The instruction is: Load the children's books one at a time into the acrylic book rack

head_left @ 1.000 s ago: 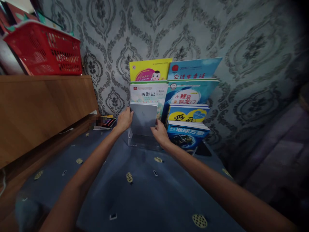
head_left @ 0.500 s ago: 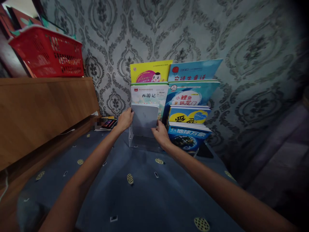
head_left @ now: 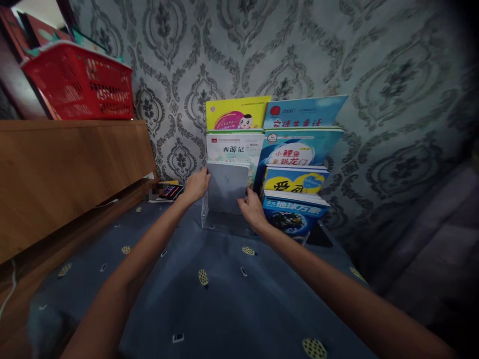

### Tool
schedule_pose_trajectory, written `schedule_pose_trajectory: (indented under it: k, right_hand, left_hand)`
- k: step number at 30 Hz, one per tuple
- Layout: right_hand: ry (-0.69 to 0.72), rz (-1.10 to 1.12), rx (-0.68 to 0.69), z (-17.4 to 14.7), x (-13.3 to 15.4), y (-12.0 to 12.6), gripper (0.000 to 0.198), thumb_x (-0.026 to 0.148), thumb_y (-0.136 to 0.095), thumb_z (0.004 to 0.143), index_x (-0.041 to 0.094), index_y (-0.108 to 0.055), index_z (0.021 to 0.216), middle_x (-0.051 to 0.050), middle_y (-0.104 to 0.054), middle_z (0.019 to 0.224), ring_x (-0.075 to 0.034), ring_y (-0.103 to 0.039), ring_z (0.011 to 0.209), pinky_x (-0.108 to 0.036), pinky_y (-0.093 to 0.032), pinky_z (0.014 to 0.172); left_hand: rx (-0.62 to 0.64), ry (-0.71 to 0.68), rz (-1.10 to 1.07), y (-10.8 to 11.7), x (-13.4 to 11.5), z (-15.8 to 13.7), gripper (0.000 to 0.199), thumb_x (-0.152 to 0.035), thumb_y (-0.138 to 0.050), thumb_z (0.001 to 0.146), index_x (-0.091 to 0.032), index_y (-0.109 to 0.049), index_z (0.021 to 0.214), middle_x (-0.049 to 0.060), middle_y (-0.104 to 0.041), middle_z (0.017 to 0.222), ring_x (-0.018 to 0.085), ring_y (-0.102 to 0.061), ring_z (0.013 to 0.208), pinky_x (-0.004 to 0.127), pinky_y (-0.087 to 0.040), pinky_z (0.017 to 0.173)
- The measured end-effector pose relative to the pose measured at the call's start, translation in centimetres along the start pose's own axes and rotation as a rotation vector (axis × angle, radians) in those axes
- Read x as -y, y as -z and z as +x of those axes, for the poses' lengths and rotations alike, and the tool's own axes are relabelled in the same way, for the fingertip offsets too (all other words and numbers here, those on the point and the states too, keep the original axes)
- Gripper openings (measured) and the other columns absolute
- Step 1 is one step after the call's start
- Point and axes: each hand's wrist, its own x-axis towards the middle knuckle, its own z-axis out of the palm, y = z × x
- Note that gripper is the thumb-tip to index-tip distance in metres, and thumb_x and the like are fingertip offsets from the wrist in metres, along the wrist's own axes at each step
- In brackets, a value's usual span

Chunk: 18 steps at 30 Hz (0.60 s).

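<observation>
Fingers (head_left: pixel 245 205) partly hidden, the left hand (head_left: pixel 196 186) and right hand (head_left: pixel 253 209) seem to grip the grey book (head_left: pixel 226 187) at ten and four o'clock, in a clear rack (head_left: pixel 226 221).

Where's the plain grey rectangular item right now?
In the head view, the grey item stands just left of centre, between the left hand and right hand, in front of the white-covered book.
</observation>
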Motion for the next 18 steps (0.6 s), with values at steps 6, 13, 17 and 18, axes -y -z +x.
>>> schedule_pose_trajectory:
  k: [6,13,17,18]
  right_hand:
    - [0.038,0.068,-0.189,-1.9,2.7,0.5,0.05,0.021,-0.048,0.081,0.013,-0.049,0.131,-0.017,-0.059,0.115,-0.029,-0.061,0.104,-0.05,-0.049,0.1]
    - [0.066,0.299,0.146,-0.8,5.4,-1.2,0.062,0.018,-0.051,0.081,0.015,-0.042,0.142,-0.007,-0.069,0.097,-0.022,-0.067,0.084,-0.043,-0.057,0.085]
    - [-0.097,0.427,0.23,-0.3,5.1,-2.9,0.071,0.02,-0.049,0.081,0.016,-0.033,0.15,-0.003,-0.067,0.091,-0.019,-0.068,0.073,-0.038,-0.06,0.071]
    - [-0.114,0.448,0.228,-0.4,4.9,-3.1,0.071,0.02,-0.049,0.081,0.017,-0.033,0.151,-0.003,-0.067,0.092,-0.018,-0.069,0.072,-0.036,-0.06,0.068]
  left_hand:
    - [0.019,0.012,0.001,0.4,-0.3,-0.4,0.028,-0.03,-0.037,0.106,-0.015,-0.057,0.12,0.016,-0.07,0.12,0.027,-0.067,0.113,0.034,-0.047,0.093]
    - [0.003,-0.004,-0.044,0.3,-0.1,-0.6,0.027,-0.029,-0.038,0.106,-0.015,-0.057,0.12,0.017,-0.07,0.12,0.027,-0.068,0.111,0.033,-0.047,0.091]
    - [-0.013,-0.068,-0.118,-0.2,0.7,-1.1,0.027,-0.027,-0.039,0.106,-0.013,-0.058,0.119,0.019,-0.069,0.122,0.026,-0.066,0.113,0.033,-0.046,0.093]
    - [-0.014,-0.078,-0.13,-0.4,1.2,-1.3,0.029,-0.028,-0.038,0.106,-0.013,-0.058,0.121,0.019,-0.069,0.123,0.025,-0.065,0.115,0.032,-0.046,0.094]
